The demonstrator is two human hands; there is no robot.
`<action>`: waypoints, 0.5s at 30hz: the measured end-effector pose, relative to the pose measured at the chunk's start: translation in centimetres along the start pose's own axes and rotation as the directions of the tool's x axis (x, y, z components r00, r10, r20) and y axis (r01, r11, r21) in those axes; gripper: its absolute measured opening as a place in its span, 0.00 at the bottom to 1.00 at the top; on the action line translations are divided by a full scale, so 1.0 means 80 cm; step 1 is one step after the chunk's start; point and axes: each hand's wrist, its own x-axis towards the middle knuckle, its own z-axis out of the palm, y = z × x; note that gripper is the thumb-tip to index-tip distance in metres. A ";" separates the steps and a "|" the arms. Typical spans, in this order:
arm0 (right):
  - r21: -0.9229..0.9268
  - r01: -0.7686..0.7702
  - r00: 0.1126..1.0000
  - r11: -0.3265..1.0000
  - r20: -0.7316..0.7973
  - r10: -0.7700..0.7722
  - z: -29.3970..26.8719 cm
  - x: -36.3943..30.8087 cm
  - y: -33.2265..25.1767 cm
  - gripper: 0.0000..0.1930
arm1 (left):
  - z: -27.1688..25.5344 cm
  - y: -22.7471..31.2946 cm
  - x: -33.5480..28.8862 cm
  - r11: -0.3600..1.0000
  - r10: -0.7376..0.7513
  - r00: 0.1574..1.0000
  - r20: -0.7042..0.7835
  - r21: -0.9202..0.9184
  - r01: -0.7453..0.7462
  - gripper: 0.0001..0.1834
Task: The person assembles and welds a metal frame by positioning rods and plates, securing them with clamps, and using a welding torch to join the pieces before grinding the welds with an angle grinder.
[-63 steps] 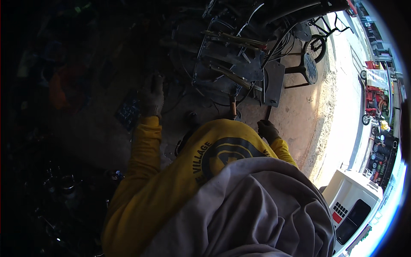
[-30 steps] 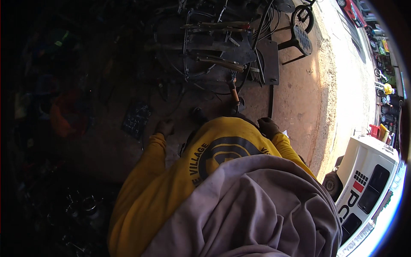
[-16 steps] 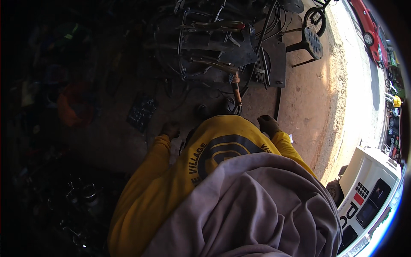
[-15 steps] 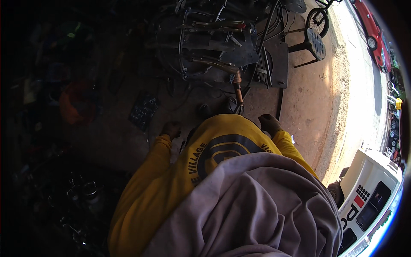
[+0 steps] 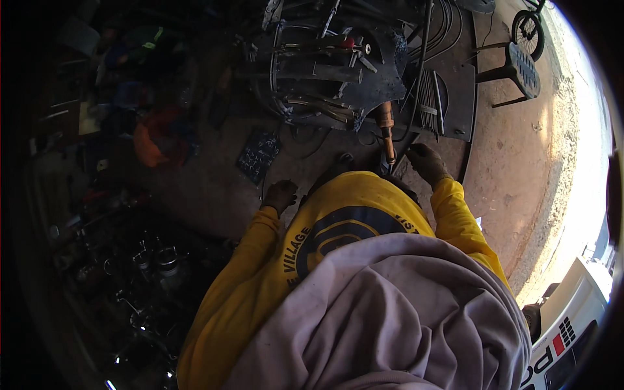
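My left hand [image 5: 281, 195] hangs beside my yellow top, fingers curled in, with nothing visible in them. On the other side, my right hand [image 5: 427, 162] is held out in front with its fingers bent and together, and nothing shows in it. Just left of that hand, an orange tool with a long handle [image 5: 385, 123] points down from the bench's near edge; its exact kind is unclear. A gap separates it from the right hand. The dark metal bench [image 5: 383, 81] ahead carries several bars and a red-handled tool [image 5: 348, 44].
Thin rods [image 5: 430, 104] lie on a dark plate below hanging cables [image 5: 422, 39]. A plastic stool [image 5: 520, 71] and a bicycle wheel [image 5: 528, 34] stand to the right. A dark marked panel [image 5: 259, 155] and an orange item [image 5: 156, 143] are on the left, with metal parts [image 5: 168, 260] nearer.
The view has shifted, so bench, stool and floor items sit farther right. My right hand has moved forward and outward, closer to the orange tool's level. My left hand is slightly further right in the picture.
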 end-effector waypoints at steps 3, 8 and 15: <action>-0.061 0.015 1.000 0.998 0.017 -0.014 -0.009 0.011 0.007 0.26 | 0.008 0.028 -0.009 0.778 0.212 0.972 0.098 0.585 -0.228 0.13; -0.044 0.048 0.999 0.998 -0.024 -0.049 -0.034 0.014 -0.020 0.25 | 0.020 0.047 -0.021 0.816 0.100 0.985 0.141 0.555 -0.162 0.15; 0.034 0.032 0.992 0.999 -0.120 -0.027 -0.046 0.009 -0.017 0.25 | -0.077 0.070 0.008 0.758 -0.479 0.859 -0.181 -0.580 0.300 0.20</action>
